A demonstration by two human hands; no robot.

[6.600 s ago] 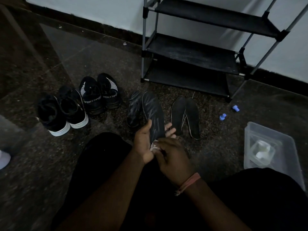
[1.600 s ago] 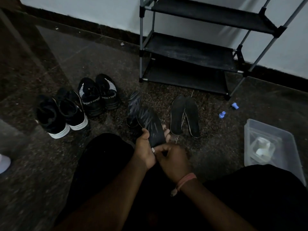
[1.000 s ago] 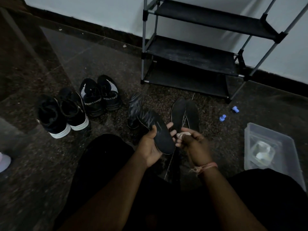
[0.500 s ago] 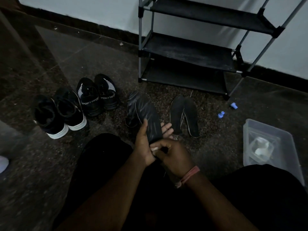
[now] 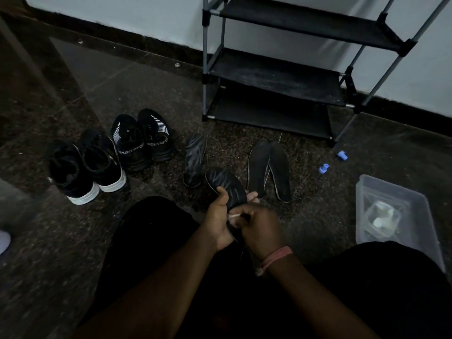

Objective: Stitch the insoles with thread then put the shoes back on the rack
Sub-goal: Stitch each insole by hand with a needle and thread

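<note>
My left hand (image 5: 219,216) grips a dark patterned insole (image 5: 226,185) above my lap, thumb on top and fingers behind it. My right hand (image 5: 259,228) pinches something small and pale, seemingly thread or a needle, at the insole's near edge. A matching patterned insole (image 5: 194,162) lies on the floor just beyond. Two plain dark insoles (image 5: 269,170) lie side by side to its right. A pair of "SPORT" shoes (image 5: 141,140) and a pair of white-soled black shoes (image 5: 85,167) stand at the left. The black shoe rack (image 5: 276,74) stands against the wall.
A clear plastic box (image 5: 396,216) with a bag of pale items sits at the right. Two small blue spools (image 5: 324,168) (image 5: 342,155) lie on the dark speckled floor near the rack's right leg. My dark-clothed legs fill the foreground.
A second ago my right hand was drawn away to the right of the insole; it has come back to the near edge, and the insole has tilted a little.
</note>
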